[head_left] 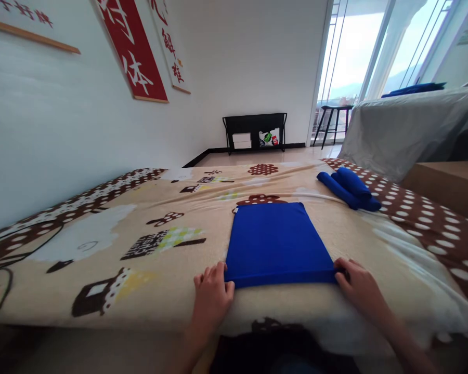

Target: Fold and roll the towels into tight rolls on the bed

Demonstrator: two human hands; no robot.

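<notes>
A blue cloth (275,239) lies spread flat in a near-square on a cream patterned blanket (171,291). A narrow strip along its near edge is folded over. At the cloth's near left corner, my left hand (213,291) pinches the edge between thumb and fingers. My right hand (356,285) grips the near right corner in the same way. A small white tag (236,210) shows at the far left corner. Beyond my right hand, rolled blue cloths (349,189) lie together on the blanket.
A dark cable (11,280) loops over the blanket at the far left. Past the bed stands a low black rack (255,124) against the wall. On the right are a brown box (444,182), a sheet-covered piece of furniture (398,124) and a black stool (331,122).
</notes>
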